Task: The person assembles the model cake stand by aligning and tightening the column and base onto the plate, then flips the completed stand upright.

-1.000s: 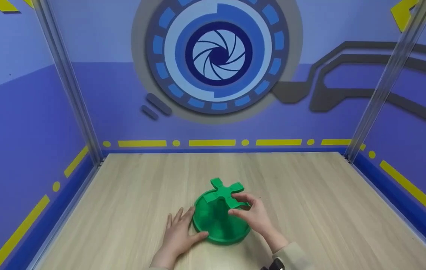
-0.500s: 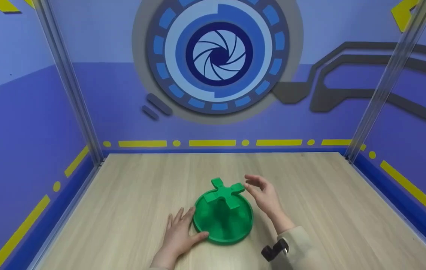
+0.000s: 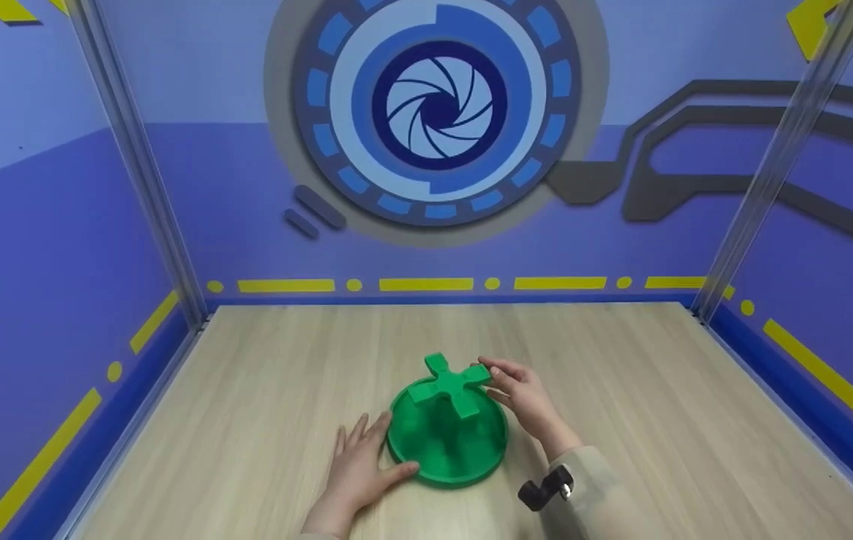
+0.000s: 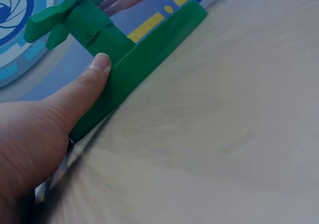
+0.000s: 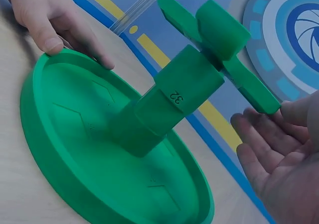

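Observation:
A green round dish [image 3: 447,474] with a raised rim sits on the table. From its middle rises a stepped green column [image 5: 172,94], topped by a flat green cross-shaped piece [image 3: 452,384]. My left hand [image 3: 358,469] rests against the near-left side of the dish, its thumb on the rim and its fingers spread and mostly straight. At the right arm of the cross is my right hand [image 3: 531,401]. In the right wrist view its thumb touches that arm's tip, while the loosely bent fingers [image 5: 266,139] stand apart from it.
The wooden tabletop [image 3: 283,360] runs back to a blue printed wall [image 3: 231,210], with side walls at left and right. Clear posts [image 3: 145,172] stand at the back corners. A black device [image 3: 546,489] is worn on my right wrist.
My right hand left the cross's near-right arm, moved away and up to the right, then came back in to its right arm. The left hand, dish and cross look unmoved.

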`<act>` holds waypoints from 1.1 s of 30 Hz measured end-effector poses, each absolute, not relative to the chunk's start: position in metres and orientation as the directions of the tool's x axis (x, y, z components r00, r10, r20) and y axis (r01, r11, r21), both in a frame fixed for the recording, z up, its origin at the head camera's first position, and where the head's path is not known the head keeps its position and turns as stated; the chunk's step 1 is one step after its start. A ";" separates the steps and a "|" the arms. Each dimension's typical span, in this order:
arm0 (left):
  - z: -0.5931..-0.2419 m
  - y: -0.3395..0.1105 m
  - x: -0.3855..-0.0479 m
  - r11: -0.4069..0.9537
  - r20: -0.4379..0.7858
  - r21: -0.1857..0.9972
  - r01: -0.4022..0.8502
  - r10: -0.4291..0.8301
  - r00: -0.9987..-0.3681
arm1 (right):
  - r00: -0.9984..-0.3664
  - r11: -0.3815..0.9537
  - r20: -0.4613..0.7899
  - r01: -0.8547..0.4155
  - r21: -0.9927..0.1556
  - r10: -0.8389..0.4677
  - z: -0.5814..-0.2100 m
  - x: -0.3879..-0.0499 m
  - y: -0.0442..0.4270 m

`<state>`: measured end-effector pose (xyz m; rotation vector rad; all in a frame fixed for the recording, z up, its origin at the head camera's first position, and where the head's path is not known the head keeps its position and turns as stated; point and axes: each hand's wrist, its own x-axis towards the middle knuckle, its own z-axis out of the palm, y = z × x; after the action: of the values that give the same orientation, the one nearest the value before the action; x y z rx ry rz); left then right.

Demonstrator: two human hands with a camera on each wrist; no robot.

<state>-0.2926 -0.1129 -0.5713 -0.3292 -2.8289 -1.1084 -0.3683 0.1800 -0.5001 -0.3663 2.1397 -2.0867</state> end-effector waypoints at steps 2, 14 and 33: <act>-0.571 -0.113 -0.293 0.712 0.159 0.663 0.232 0.168 -0.973 | -0.961 0.004 0.075 -0.079 -0.997 -0.266 -0.500 -0.367 0.181; -0.573 -0.113 -0.293 0.715 0.142 0.664 0.218 0.165 -0.976 | -0.902 -0.058 0.089 -0.071 -0.996 -0.423 -0.508 -0.354 0.189; -0.573 -0.113 -0.294 0.718 0.154 0.656 0.231 0.173 -0.973 | -0.903 -0.004 0.123 -0.133 -0.991 -0.412 -0.512 -0.336 0.189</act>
<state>-0.2935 -0.1125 -0.5726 -0.3340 -2.8354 -1.0999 -0.3358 0.1889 -0.5124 -0.5761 2.0616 -2.0101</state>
